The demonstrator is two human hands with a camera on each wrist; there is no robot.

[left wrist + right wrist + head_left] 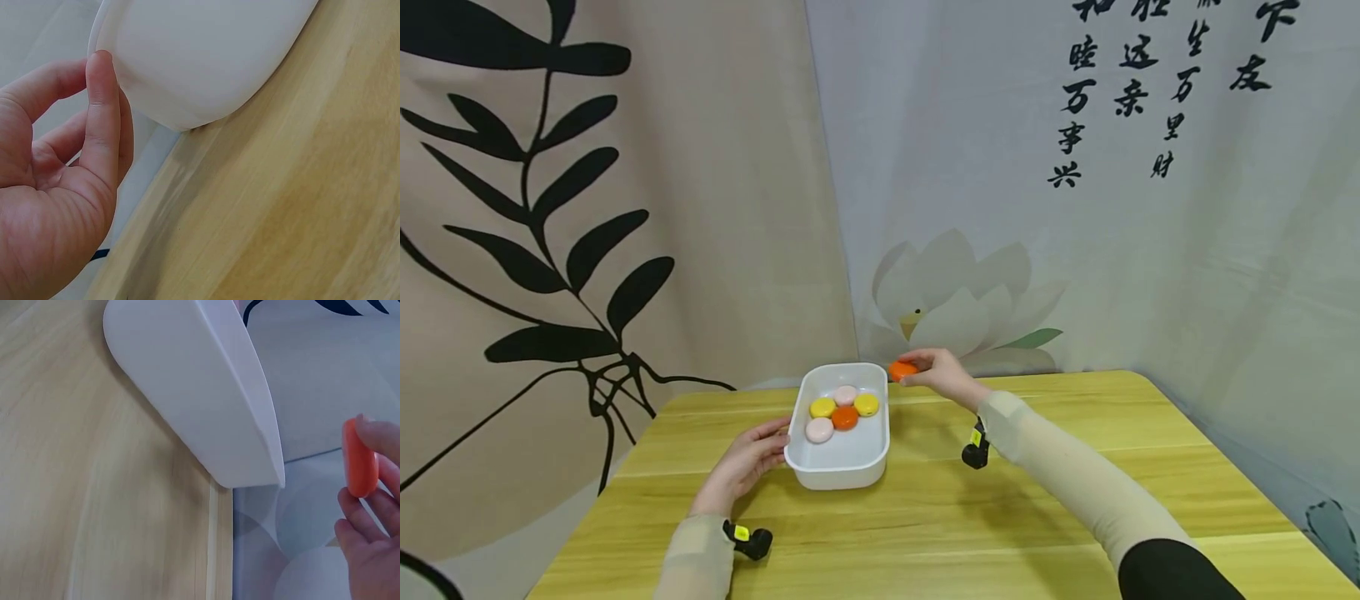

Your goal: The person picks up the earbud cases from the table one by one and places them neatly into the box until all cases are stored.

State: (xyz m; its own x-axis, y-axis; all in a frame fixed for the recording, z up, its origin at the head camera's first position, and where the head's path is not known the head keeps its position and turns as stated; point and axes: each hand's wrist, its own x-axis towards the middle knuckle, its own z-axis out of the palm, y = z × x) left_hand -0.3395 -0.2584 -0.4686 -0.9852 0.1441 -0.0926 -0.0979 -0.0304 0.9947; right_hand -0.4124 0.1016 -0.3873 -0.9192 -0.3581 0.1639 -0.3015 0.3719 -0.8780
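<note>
A white rectangular container (837, 478) with rounded corners holds several smooth round discs. Inside lie an orange disc (845, 417), two yellow discs, one yellow disc (867, 405) being on the right, and two pale pink discs, one pink disc (819, 430) being nearest the front. At the container's left side, my left hand (747, 462) holds its rim with thumb and fingers, seen closely in the left wrist view. Just beyond the container's far right corner, my right hand (946, 377) pinches another orange disc (360, 459) on edge between thumb and fingers, above the table's back edge.
The container stands near the back of a wooden table (865, 550). Behind it hangs a cloth backdrop (752, 208) with black leaves, a pale lotus and dark written characters. Each wrist bears a small black camera, such as the right wrist camera (975, 452).
</note>
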